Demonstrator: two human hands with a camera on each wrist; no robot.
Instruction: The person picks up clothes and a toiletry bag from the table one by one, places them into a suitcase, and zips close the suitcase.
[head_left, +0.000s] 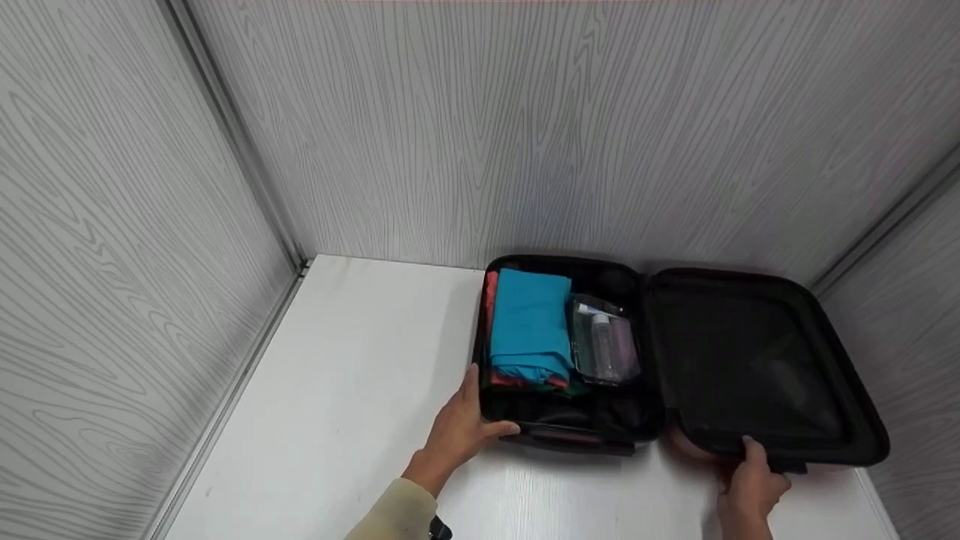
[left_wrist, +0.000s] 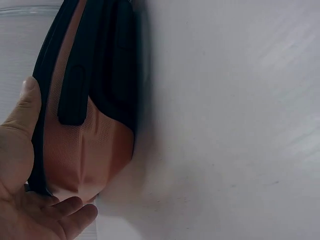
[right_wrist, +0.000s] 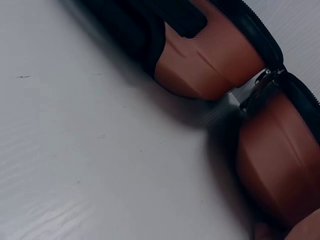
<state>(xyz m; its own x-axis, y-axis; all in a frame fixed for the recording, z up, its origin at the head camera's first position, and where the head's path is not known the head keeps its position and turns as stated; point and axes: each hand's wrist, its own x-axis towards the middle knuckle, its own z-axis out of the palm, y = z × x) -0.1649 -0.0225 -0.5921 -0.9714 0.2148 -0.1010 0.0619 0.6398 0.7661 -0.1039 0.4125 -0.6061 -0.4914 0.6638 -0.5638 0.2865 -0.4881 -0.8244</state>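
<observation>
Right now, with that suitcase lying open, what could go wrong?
The left hand touches the rim of the suitcase; its thumb might get pinched if the lid, held by the right hand, swung over. I see no strap across the clear pouch or folded blue cloth, so they could slide if the suitcase tipped.

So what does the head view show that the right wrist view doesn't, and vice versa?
Only head: the left hand, plus the folded blue cloth and clear pouch inside the suitcase.
Only right wrist: zipper teeth and, at the fold, a shiny piece.
Both: the suitcase, the white tabletop and the right hand, just a sliver in the wrist view.
</observation>
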